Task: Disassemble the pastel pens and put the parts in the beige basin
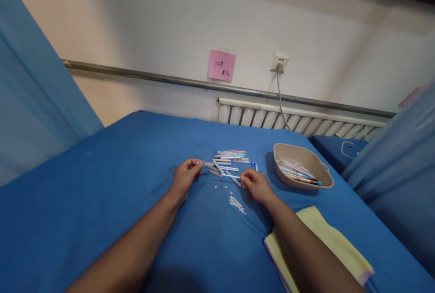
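Both of my hands rest on a blue cloth-covered table [102,193]. My left hand [185,177] is closed in a pinch on a thin pale pen part at the left end of a pile of pen parts [228,161]. My right hand [256,185] is closed too, pinching a thin white pen refill that points left toward the pile. The pile holds several white, pink and blue pen barrels and refills. Small white caps [237,204] lie scattered on the cloth just in front of and between my hands.
A beige oval tray [299,181] with several assembled pens stands right of the pile. A yellow notebook [326,238] lies under my right forearm. Behind the table are a radiator [299,121], a wall socket with a cable [279,63] and a pink note [221,65]. Blue curtains hang on both sides.
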